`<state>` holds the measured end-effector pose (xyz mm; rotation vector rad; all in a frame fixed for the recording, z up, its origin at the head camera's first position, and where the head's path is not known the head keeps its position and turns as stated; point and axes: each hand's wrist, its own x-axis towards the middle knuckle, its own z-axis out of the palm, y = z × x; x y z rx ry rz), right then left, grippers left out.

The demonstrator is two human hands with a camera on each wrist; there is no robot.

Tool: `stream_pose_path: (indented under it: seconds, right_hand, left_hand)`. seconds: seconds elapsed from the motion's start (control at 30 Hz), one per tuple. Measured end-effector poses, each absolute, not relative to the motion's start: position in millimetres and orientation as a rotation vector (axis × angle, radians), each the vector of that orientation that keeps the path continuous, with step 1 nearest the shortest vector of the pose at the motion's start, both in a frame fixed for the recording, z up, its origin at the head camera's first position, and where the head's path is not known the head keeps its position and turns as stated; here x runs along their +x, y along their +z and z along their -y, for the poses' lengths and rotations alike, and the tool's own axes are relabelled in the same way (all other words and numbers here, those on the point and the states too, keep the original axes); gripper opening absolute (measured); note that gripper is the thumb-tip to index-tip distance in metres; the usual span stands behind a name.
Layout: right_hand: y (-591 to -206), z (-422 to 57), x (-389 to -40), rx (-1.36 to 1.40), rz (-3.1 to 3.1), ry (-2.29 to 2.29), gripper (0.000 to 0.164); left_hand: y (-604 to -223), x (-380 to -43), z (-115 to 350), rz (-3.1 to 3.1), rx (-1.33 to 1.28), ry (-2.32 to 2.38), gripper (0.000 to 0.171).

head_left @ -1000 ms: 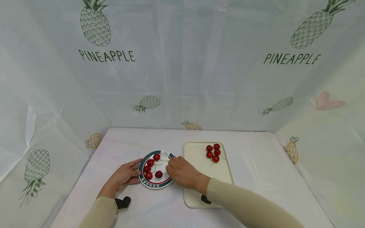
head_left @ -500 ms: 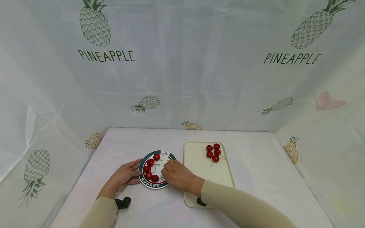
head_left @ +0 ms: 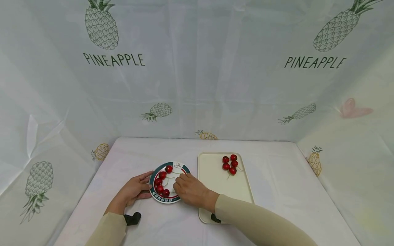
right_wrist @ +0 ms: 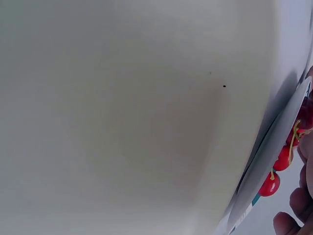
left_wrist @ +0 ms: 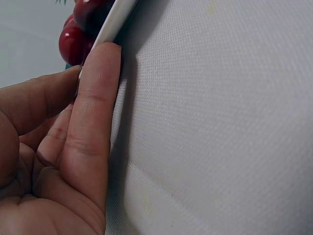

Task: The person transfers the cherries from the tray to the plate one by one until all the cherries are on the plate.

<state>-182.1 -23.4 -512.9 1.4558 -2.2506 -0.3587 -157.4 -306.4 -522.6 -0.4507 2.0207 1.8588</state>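
A round white plate [head_left: 170,201] with a dark green band on its rim lies on the table. Several red cherries [head_left: 162,175] with stems sit along its left side. My left hand [head_left: 135,188] grips the plate's left rim; in the left wrist view the thumb and finger [left_wrist: 95,107] pinch its edge. Over the plate's right part, my right hand [head_left: 191,189] pinches the stem of the nearest cherry [head_left: 166,193], which rests low on the plate. The right fingertips are mostly hidden in the head view; the right wrist view shows only part of the right hand [right_wrist: 307,196].
A cream rectangular tray [head_left: 212,174] lies just right of the plate, partly under the right forearm. Several more cherries [head_left: 232,170] are grouped at its far right corner. A white cloth covers the table [head_left: 277,191], with pineapple-print curtains behind and at the sides.
My right hand has moved left and slightly down over the plate, carrying the cherry by its stem toward the other cherries at the lower left. The left hand and plate stay in place.
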Motion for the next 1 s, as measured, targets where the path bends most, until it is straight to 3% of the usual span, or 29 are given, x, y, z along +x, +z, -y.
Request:
stream_pose_path:
  seconds: [0.27, 0.6, 1.0]
  right_hand:
    - [-512.7, 23.1, -182.0, 1.437, 2.262, -0.377, 0.006]
    - [-510.9, 18.2, -183.4, 1.411, 2.31, -0.35, 0.02]
    - [-493.7, -14.4, -202.1, 1.31, 2.451, -0.32, 0.026]
  left_hand:
    - [-522.2, -157.3, 305.5, -2.023, -0.46, 1.858, 0.067]
    - [-521.2, -157.4, 304.6, -2.027, -0.462, 1.85, 0.067]
    - [-520.7, -155.4, 304.4, -2.026, -0.465, 1.858, 0.067]
